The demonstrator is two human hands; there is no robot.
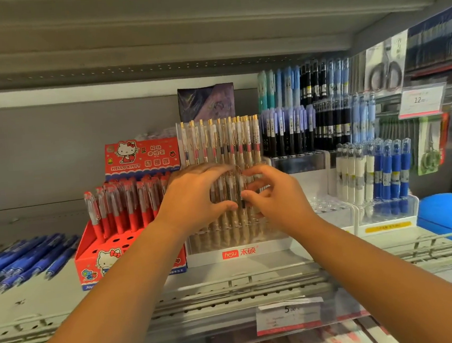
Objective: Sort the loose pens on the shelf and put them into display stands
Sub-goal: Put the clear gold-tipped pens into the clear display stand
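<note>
Both hands are up at the clear stand [280,244] in the middle of the shelf [39,302], fingers in among its gold-clip pens [217,142]
Near edge first: a price tag [289,316] hangs on the rail. Loose blue pens [27,257] lie flat at the left, beside the red cartoon box [91,265] of red pens. At the stand's front rows the left hand [194,198] curls thumb and fingers round a cluster of gold-clip pens, and the right hand [273,194] pinches one upright pen [241,197] between thumb and fingertips. Farther back, the rear row stands upright
</note>
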